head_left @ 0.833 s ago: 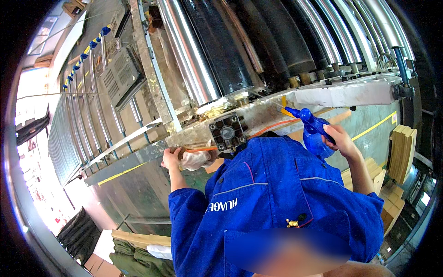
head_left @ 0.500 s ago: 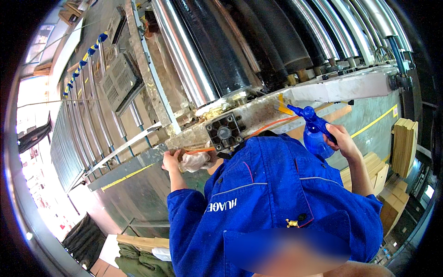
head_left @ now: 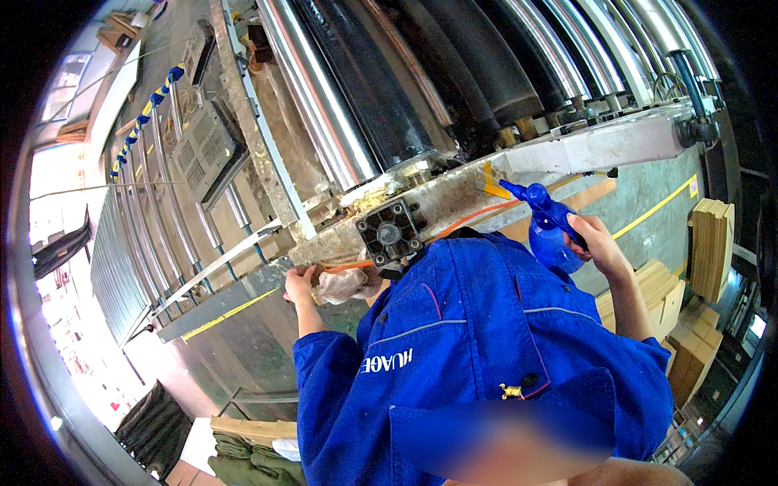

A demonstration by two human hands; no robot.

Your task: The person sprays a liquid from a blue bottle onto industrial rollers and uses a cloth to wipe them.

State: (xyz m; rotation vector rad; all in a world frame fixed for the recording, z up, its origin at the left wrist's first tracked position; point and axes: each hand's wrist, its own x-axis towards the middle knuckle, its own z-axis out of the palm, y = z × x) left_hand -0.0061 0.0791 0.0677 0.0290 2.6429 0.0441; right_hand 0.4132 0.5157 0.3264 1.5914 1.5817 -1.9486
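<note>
Bottle (head_left: 551, 246), blue, sits gripped in the right hand (head_left: 600, 245) I watch, while the left hand (head_left: 301, 286) is beside a white cloth (head_left: 340, 285), holding what I cannot tell

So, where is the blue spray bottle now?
In the head view, right of centre: the blue spray bottle is in the right hand, beside the blue jacket, below the white beam.

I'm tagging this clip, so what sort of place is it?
Probably a factory floor or workshop: long machine rollers, stacked tan boards at right and a blue work jacket suggest it.
</note>
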